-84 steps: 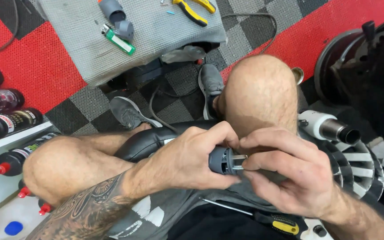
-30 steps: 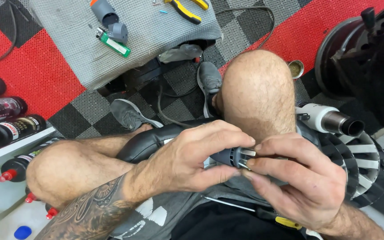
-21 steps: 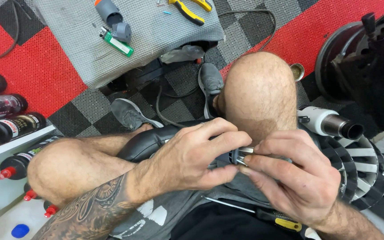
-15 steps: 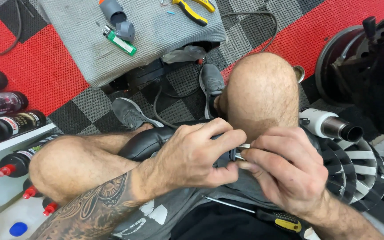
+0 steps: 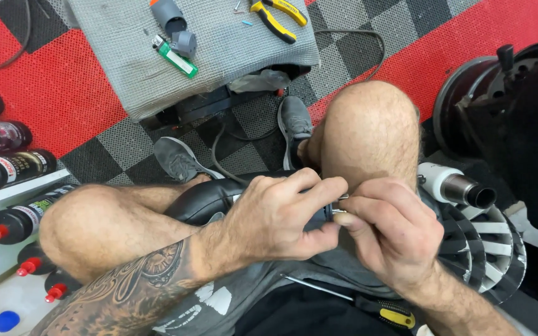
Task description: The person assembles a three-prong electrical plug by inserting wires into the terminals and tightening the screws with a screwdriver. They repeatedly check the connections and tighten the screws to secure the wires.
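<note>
- My left hand (image 5: pixel 275 218) wraps tight around one black tool (image 5: pixel 203 199) in my lap, near the middle.
- My right hand (image 5: pixel 393 236) pinches one small metal bit (image 5: pixel 339 204) at the tool's tip.
- I should keep the tool still and push the bit in straight, I think.
- I count two hands, one pair of yellow pliers (image 5: pixel 276 17) far off, one green lighter (image 5: pixel 174 57), and three red-capped bottles (image 5: pixel 14 221) at the left.
</note>
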